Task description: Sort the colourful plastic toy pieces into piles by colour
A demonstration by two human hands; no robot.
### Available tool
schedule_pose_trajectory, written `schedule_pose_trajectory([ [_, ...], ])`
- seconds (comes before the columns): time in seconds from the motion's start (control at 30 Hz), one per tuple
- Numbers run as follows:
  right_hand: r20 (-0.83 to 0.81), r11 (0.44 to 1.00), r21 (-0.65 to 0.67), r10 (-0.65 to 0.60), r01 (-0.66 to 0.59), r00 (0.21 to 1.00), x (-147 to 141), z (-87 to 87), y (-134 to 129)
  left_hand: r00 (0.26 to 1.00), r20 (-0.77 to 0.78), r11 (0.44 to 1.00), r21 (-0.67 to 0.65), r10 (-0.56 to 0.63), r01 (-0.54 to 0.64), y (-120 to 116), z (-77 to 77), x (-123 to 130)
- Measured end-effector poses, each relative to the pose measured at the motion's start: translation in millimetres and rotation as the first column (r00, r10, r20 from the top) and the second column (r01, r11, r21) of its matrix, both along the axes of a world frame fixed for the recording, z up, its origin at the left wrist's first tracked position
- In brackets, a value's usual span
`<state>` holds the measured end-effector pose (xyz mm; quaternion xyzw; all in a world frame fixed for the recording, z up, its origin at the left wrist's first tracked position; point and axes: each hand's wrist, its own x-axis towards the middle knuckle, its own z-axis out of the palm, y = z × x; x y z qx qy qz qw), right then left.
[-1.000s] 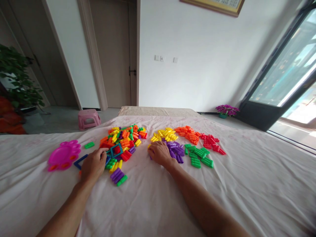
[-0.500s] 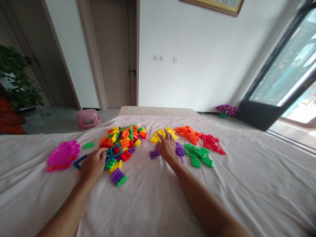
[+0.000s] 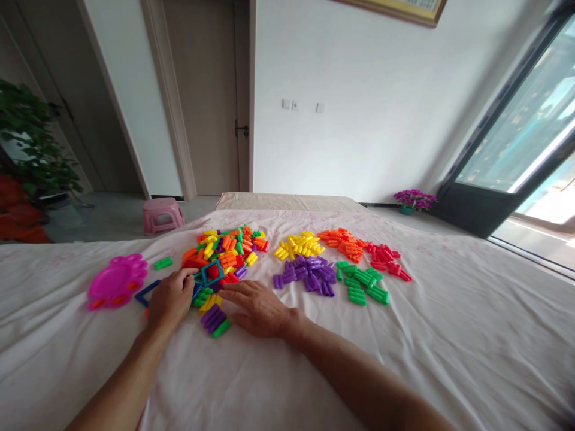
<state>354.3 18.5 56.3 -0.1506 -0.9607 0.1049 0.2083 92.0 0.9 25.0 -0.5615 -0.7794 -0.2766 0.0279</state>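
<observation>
At the left edge of the mixed pile of coloured plastic building blocks (image 3: 229,242), my left hand (image 3: 171,299) rests with its fingers curled. Whatever is under those fingers is hidden. Close to the fingertips lie a teal square frame (image 3: 212,273) and a blue frame (image 3: 146,293). My right hand (image 3: 258,306) is stretched flat at the pile's near right side, fingers extended and apart, over yellow blocks (image 3: 210,301) and red ones. Purple blocks (image 3: 213,318) and a green block (image 3: 221,328) lie just in front of it.
Sorted heaps of yellow (image 3: 299,244), purple (image 3: 309,274), orange (image 3: 344,242), red (image 3: 384,257) and green blocks (image 3: 363,281) lie to the right. A pink paw-shaped tray (image 3: 114,282) and a lone green block (image 3: 163,263) lie at left. A pink stool (image 3: 162,215) stands beyond the cloth-covered surface.
My right hand has moved left and nearer, from above the yellow and purple heaps to the mixed pile, uncovering those heaps. My left hand has stayed in place.
</observation>
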Motion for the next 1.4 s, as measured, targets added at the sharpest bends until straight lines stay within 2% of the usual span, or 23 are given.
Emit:
schedule_pose_trajectory([
  [0.13, 0.079, 0.990, 0.067, 0.115, -0.120, 0.990, -6.6, 1.4, -10.7, 1.000, -0.004, 1.000, 0.021, -0.007, 0.007, 0.7, -1.2, -0.4],
  [0.27, 0.103, 0.982, 0.062, 0.170, -0.177, 0.980, -10.9, -2.7, -9.8, 1.000, 0.000, 1.000, 0.022, -0.012, 0.012, 2.7, -3.3, -2.0],
  [0.53, -0.031, 0.995, 0.039, 0.094, -0.092, 0.995, -12.1, -15.1, -1.7, 1.000, 0.001, 1.000, 0.001, 0.001, -0.001, 0.7, 1.6, 0.6],
  [0.73, -0.154, 0.996, -0.085, 0.024, -0.038, 0.988, -10.7, -20.3, 1.0, 1.000, 0.006, 1.000, 0.013, -0.002, 0.002, 0.7, 0.4, 0.9],
  [0.87, -0.229, 0.975, -0.207, -0.129, 0.082, 0.965, -3.2, -16.5, 8.4, 1.000, 0.011, 1.000, 0.000, 0.003, -0.003, 1.4, -1.0, -0.5],
  [0.97, -0.277, 0.956, -0.246, -0.229, 0.161, 0.933, 5.4, -13.0, 19.9, 1.000, 0.010, 1.000, -0.004, -0.001, 0.001, 1.7, -1.8, -1.6],
  [1.13, -0.332, 0.928, -0.213, -0.362, 0.305, 0.871, 26.2, -5.8, 47.4, 1.000, 0.012, 1.000, -0.014, 0.005, -0.005, 1.1, -0.6, -0.4],
  [1.27, -0.275, 0.886, -0.146, -0.464, 0.440, 0.842, 47.2, 8.1, 64.2, 1.000, 0.007, 1.000, -0.018, 0.015, -0.015, 0.4, 0.9, 1.2],
  [1.33, -0.213, 0.844, -0.106, -0.535, 0.525, 0.817, 56.5, 16.7, 69.0, 1.000, 0.013, 1.000, -0.022, 0.016, -0.016, 0.5, 0.6, 1.1],
  [1.4, -0.142, 0.780, -0.053, -0.624, 0.623, 0.769, 63.8, 24.2, 71.9, 1.000, 0.021, 1.000, -0.026, 0.012, -0.012, 0.8, -0.2, 0.8],
])
